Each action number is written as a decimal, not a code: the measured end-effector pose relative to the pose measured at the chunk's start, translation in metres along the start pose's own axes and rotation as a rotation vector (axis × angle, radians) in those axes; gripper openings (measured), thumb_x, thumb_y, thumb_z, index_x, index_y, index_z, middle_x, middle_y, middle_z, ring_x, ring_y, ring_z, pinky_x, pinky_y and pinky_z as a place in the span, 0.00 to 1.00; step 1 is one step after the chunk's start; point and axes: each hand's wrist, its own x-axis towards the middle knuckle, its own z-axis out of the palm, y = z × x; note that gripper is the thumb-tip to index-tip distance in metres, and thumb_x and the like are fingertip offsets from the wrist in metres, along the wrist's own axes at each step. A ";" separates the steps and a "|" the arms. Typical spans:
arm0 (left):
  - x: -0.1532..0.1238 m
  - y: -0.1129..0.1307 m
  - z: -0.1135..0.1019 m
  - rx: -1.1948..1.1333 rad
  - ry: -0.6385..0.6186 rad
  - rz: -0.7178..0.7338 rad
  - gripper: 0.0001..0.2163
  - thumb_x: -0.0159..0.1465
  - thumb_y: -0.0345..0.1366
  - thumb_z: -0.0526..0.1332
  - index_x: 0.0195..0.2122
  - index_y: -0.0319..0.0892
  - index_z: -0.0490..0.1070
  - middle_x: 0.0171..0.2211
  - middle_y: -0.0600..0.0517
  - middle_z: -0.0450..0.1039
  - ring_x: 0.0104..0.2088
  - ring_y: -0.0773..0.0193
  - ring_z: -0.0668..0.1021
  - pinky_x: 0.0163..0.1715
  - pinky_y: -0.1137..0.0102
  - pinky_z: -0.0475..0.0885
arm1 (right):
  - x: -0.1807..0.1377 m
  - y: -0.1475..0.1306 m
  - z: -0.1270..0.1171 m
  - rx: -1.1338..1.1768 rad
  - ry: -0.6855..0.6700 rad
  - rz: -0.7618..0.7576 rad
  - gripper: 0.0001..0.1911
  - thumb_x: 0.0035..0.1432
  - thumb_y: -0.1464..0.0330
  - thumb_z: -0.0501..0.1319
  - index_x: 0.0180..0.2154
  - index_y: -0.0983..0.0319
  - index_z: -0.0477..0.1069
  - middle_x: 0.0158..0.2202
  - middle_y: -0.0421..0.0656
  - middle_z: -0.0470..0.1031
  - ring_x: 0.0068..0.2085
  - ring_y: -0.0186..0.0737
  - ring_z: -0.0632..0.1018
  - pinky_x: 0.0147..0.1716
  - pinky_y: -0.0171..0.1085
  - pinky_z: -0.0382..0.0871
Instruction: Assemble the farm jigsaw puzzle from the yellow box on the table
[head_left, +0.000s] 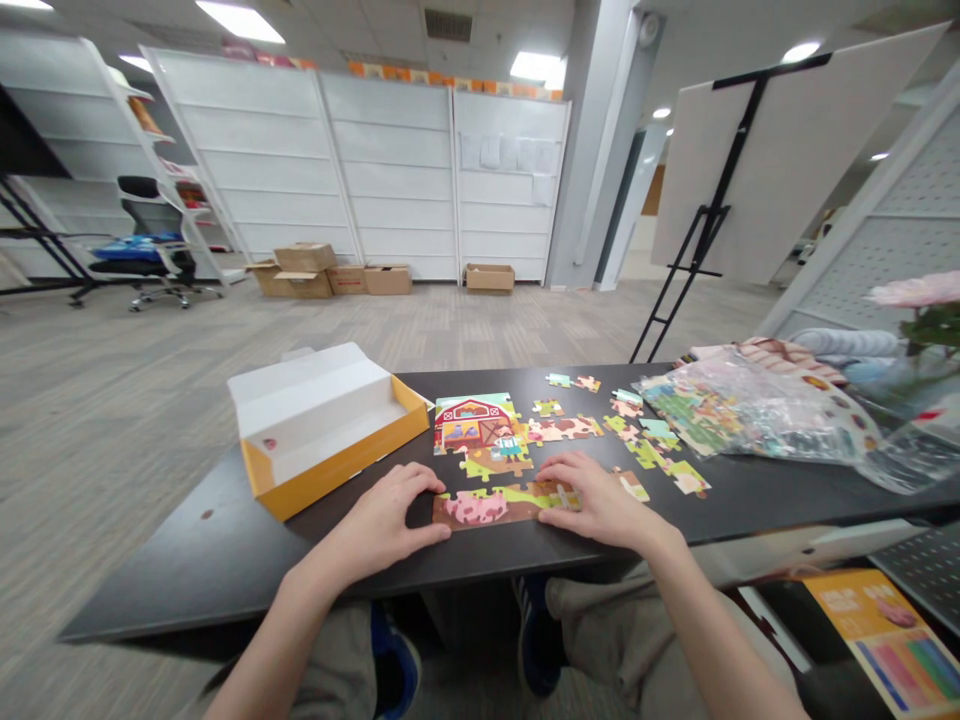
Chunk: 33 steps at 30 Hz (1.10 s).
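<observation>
A partly joined jigsaw lies on the black table (180,560). Its upper block shows a red barn (477,428); a lower strip with a pink pig (480,506) lies just in front of it. My left hand (390,520) rests at the strip's left end, fingers curved against its edge. My right hand (592,500) lies flat over the strip's right end, fingers pressing down on it. Several loose pieces (645,445) are scattered to the right of the barn block.
An open yellow and white box (322,425) stands at the left of the puzzle. A clear plastic bag with printed sheets (750,410) lies at the right, beside pink flowers (919,295). An easel with a white board (750,160) stands behind the table.
</observation>
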 end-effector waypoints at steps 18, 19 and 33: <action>0.021 0.023 0.022 -0.026 0.045 0.061 0.12 0.58 0.40 0.69 0.41 0.44 0.74 0.42 0.50 0.73 0.42 0.56 0.74 0.43 0.63 0.70 | 0.012 -0.013 0.011 0.092 -0.069 -0.026 0.12 0.59 0.70 0.67 0.45 0.57 0.71 0.47 0.44 0.75 0.50 0.47 0.74 0.51 0.46 0.68; 0.022 0.022 0.023 -0.031 0.060 0.068 0.12 0.58 0.40 0.68 0.41 0.44 0.73 0.42 0.50 0.73 0.42 0.56 0.74 0.43 0.63 0.70 | 0.012 -0.013 0.012 0.091 -0.062 -0.024 0.12 0.59 0.70 0.67 0.45 0.57 0.71 0.46 0.44 0.75 0.49 0.47 0.74 0.50 0.46 0.69; 0.030 0.009 0.032 0.042 0.138 0.120 0.13 0.60 0.42 0.67 0.44 0.46 0.74 0.45 0.49 0.73 0.45 0.55 0.73 0.45 0.62 0.69 | 0.020 -0.003 0.008 0.098 0.040 -0.079 0.11 0.59 0.68 0.66 0.44 0.58 0.70 0.48 0.45 0.71 0.49 0.44 0.73 0.50 0.44 0.68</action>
